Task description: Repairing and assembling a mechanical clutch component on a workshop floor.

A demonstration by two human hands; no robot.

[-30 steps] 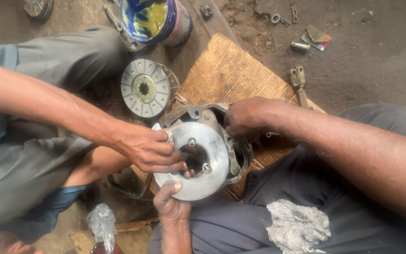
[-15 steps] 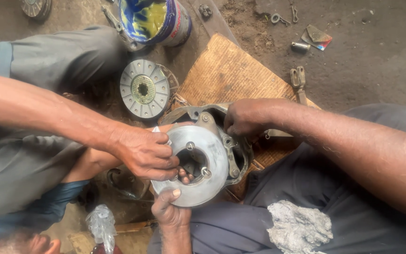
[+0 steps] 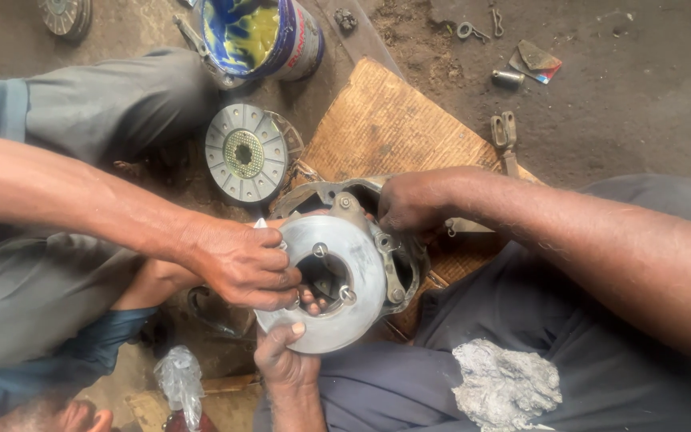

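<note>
A round silver metal disc [image 3: 359,298] with a centre hole and small studs lies on a grey metal housing [image 3: 399,268]. My left hand [image 3: 284,362] comes up from below and grips the disc's lower rim, thumb on top. My right hand [image 3: 409,202] is closed on the housing's upper edge, just right of the disc. A co-worker's hand [image 3: 241,262] reaches in from the left and covers the disc's left side, with fingertips at the centre hole.
A ribbed clutch plate [image 3: 245,152] lies on the dirt floor beside a worn cardboard sheet [image 3: 377,128]. A tin with yellow grease [image 3: 261,32] stands at the top. Small metal parts [image 3: 505,132] lie at the upper right. A crumpled plastic bag [image 3: 177,378] sits at the lower left.
The co-worker's hand has shifted slightly over the disc's left side. My two hands and the disc have stayed about where they were.
</note>
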